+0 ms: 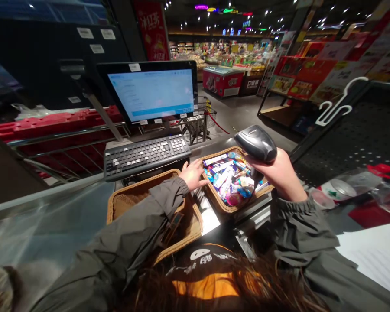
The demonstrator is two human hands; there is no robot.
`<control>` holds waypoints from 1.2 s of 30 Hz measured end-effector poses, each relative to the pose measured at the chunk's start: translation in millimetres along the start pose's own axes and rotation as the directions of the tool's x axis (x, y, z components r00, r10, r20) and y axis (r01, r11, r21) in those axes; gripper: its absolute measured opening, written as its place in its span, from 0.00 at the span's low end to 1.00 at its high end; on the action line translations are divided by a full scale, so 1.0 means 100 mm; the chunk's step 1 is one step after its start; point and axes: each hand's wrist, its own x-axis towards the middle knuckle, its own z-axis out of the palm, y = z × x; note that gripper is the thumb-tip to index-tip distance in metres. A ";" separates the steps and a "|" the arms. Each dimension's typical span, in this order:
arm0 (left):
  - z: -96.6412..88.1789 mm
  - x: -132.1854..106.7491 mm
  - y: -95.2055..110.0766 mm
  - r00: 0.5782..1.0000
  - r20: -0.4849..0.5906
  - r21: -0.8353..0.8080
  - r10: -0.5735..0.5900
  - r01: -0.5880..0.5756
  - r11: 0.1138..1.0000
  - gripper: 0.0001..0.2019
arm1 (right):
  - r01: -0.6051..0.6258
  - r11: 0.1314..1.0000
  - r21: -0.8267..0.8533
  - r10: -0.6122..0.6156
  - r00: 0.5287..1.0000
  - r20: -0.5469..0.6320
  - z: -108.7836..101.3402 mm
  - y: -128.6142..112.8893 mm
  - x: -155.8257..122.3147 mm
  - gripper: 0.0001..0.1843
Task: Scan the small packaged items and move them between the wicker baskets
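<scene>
My right hand (278, 172) is closed round the grip of a dark grey barcode scanner (256, 143), whose head points down over a wicker basket (221, 203) filled with several small colourful packets (229, 177). My left hand (193, 173) reaches across with fingers spread, its fingertips at the left rim of that filled basket. Below my left forearm sits a second wicker basket (117, 203) that looks empty.
A keyboard (146, 155) and a lit monitor (152, 92) stand behind the baskets. Metal rails (58, 147) run at the left. A black perforated panel (360, 138) with a white hook (339, 104) is at the right, beside white papers (373, 255). Shop shelves fill the background.
</scene>
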 end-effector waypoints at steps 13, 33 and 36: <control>0.62 1.15 0.19 0.996 -0.083 0.047 -0.045 0.049 0.998 0.12 | 0.016 1.000 -0.017 -0.015 0.999 0.028 -0.22 0.46 0.19 0.22; -0.54 0.06 -0.64 0.820 -0.519 0.252 0.242 -0.123 0.960 0.09 | 0.169 0.986 -0.003 -0.167 0.979 0.120 0.34 0.09 0.22 0.23; -0.71 -0.22 -0.80 0.776 -0.578 0.269 0.253 -0.112 0.957 0.08 | 0.250 0.968 0.001 -0.246 0.954 0.173 0.49 -0.09 0.18 0.23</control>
